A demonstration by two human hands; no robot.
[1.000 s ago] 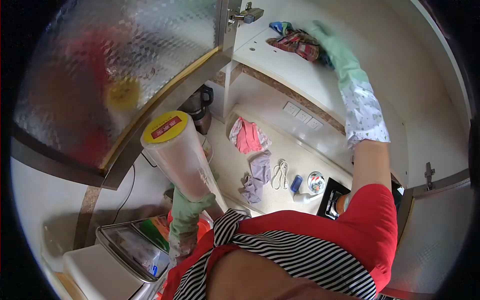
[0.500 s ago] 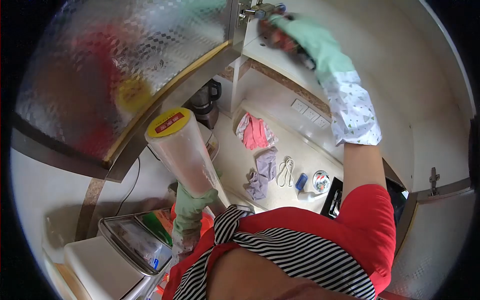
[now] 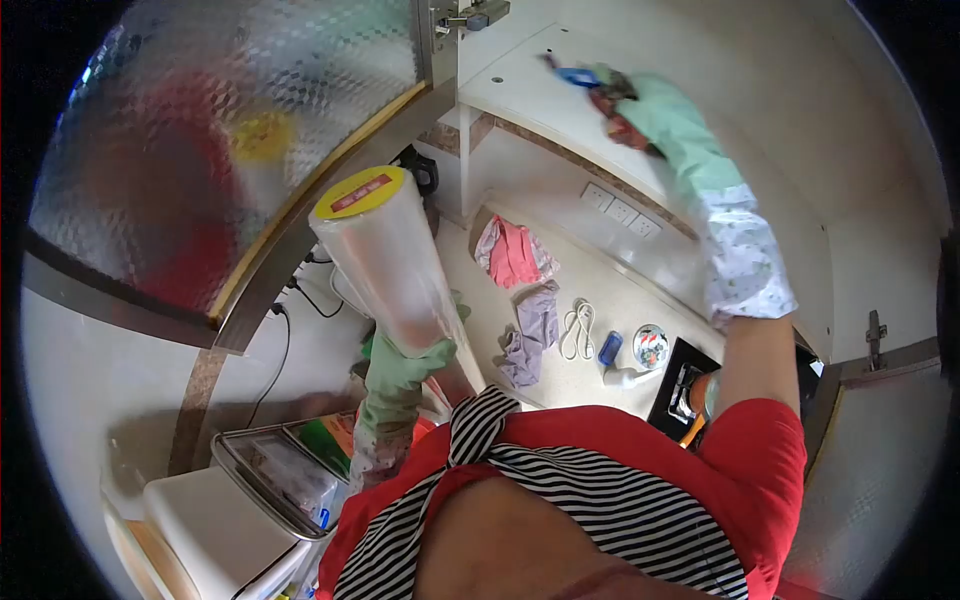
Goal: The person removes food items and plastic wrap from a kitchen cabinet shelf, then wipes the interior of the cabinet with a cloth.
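A green rubber glove covers my left hand, which is wrapped round the lower part of a tall clear plastic container with a yellow lid. My right hand, in a matching glove with a patterned white cuff, presses a crumpled multicoloured cloth on the white cabinet shelf. Its fingertips are partly hidden by the cloth and slightly blurred. The container is held upright beside the open cabinet door.
The textured glass door stands open at upper left. Below, the counter bears a pink cloth, a grey cloth, a white cord, a blue item and a stove. Sockets line the wall.
My right hand swept left with the cloth towards the door hinge, then came back right along the shelf. My left hand and the container have shifted a little up and right in view.
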